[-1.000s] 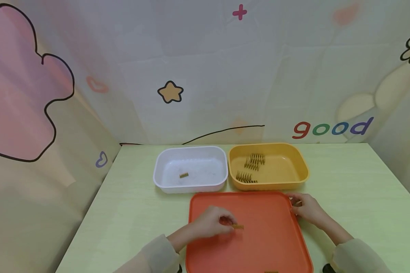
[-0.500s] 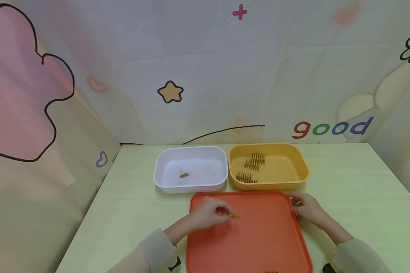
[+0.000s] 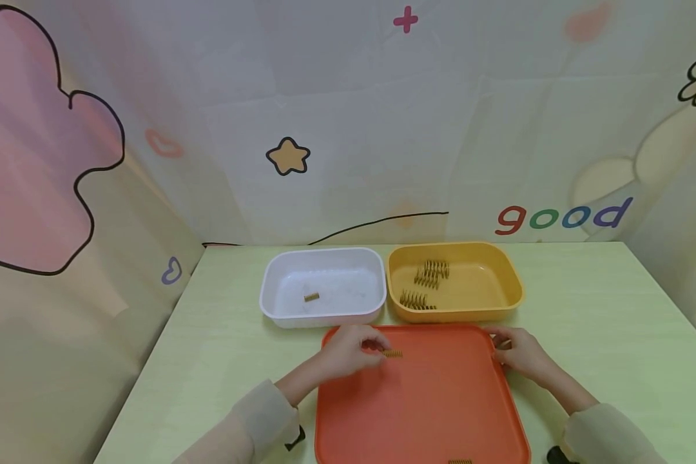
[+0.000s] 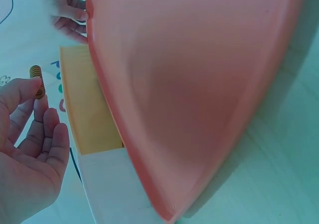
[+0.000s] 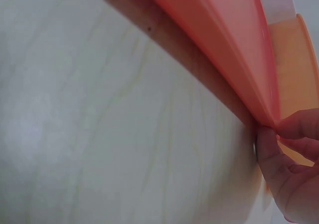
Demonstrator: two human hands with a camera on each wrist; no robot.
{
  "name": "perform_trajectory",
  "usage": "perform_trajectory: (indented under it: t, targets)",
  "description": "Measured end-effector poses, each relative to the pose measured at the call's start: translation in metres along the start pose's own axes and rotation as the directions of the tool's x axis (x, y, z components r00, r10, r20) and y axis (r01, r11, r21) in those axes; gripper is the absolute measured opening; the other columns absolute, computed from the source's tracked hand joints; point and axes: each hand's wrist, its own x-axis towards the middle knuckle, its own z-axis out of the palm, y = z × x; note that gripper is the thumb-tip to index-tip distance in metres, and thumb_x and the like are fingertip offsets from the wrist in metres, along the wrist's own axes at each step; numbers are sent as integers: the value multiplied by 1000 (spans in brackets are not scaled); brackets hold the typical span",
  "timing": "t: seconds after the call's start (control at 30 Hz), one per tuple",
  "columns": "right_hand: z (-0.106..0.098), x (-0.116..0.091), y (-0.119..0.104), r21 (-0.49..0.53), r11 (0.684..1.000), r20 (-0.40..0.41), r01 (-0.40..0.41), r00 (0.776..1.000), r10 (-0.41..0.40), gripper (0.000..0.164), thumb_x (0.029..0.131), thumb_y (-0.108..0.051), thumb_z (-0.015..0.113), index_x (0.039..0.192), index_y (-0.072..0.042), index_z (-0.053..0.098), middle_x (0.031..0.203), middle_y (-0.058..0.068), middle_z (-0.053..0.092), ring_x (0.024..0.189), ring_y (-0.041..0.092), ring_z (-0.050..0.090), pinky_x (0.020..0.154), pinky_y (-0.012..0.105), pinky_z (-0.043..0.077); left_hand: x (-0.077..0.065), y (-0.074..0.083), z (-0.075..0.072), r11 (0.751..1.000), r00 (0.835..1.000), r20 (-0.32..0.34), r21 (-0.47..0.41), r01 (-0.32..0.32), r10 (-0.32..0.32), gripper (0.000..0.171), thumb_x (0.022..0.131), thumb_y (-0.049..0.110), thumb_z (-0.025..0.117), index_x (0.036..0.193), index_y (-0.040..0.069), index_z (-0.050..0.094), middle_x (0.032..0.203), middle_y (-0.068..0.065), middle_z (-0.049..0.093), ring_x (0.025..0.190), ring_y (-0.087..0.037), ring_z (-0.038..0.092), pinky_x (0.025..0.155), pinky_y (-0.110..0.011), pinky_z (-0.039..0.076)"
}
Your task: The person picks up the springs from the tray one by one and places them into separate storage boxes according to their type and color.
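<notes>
My left hand (image 3: pixel 350 351) pinches a small brass coil spring (image 3: pixel 393 354) between thumb and fingertips, above the far left part of the red tray (image 3: pixel 429 399). In the left wrist view the spring (image 4: pixel 37 81) sticks out past the thumb tip, while the other fingers are loosely bent. At the tray's far right corner, my right hand (image 3: pixel 522 354) grips the rim. The right wrist view shows its thumb (image 5: pixel 269 147) and forefinger meeting on that edge. Another spring (image 3: pixel 460 461) lies on the tray at the bottom of the head view, partly cut off.
Behind the tray stand two bins side by side. The white bin (image 3: pixel 323 321) holds one small spring (image 3: pixel 311 297); several larger springs (image 3: pixel 432 274) lie in the left half of the yellow bin (image 3: pixel 455 316). A printed cloth (image 3: pixel 348 129) hangs behind the pale table (image 3: pixel 220 361).
My left hand has moved away from me and slightly left over the tray, carrying the spring towards the bins. The right hand stays on the tray corner.
</notes>
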Motion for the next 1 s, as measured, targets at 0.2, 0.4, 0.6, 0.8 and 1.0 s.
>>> perform_trajectory:
  t: [0.2, 0.4, 0.6, 0.8, 1.0]
  targets:
    - [0, -1, -2, 12, 1000, 1, 13, 1000, -13, 42, 76, 5, 52, 117, 11, 48, 89, 18, 56, 71, 18, 57, 53, 27, 50, 2, -2, -1, 1000, 1000, -23, 14, 0, 0, 12, 74, 10, 66, 85, 14, 68, 82, 6, 66, 75, -5, 53, 69, -17, 45]
    - [1, 0, 0, 21, 1000, 1, 10, 1000, -10, 41, 76, 5, 52, 116, 11, 48, 89, 18, 56, 72, 18, 57, 53, 27, 50, 4, -4, -3, 999, 998, -46, 6, 39, -39, 13, 74, 10, 66, 86, 14, 67, 82, 5, 65, 75, -6, 54, 69, -17, 45]
    - [1, 1, 1, 17, 1000, 3, 0, 1000, 0, 43, 76, 5, 52, 118, 10, 47, 90, 17, 56, 74, 19, 57, 53, 27, 50, 7, -7, -5, 997, 997, -66, -63, 45, -49, 14, 75, 7, 65, 89, 7, 67, 83, -4, 65, 74, -8, 55, 68, -17, 46]
    - [0, 0, 1, 3, 1000, -3, 8, 1000, -8, 43, 76, 5, 52, 118, 10, 47, 90, 17, 57, 74, 20, 56, 54, 26, 49, 7, -10, -10, 997, 995, -94, -68, 36, -42, 15, 75, 8, 66, 90, 6, 68, 83, -2, 65, 74, -8, 56, 68, -18, 46]
    - [0, 0, 0, -9, 1000, -7, 20, 1000, -20, 43, 76, 5, 52, 118, 11, 47, 89, 16, 56, 76, 20, 56, 54, 25, 49, 7, -12, -15, 998, 990, -132, -44, 38, -44, 15, 75, 10, 67, 90, 9, 68, 85, -1, 66, 76, -8, 57, 70, -19, 46]
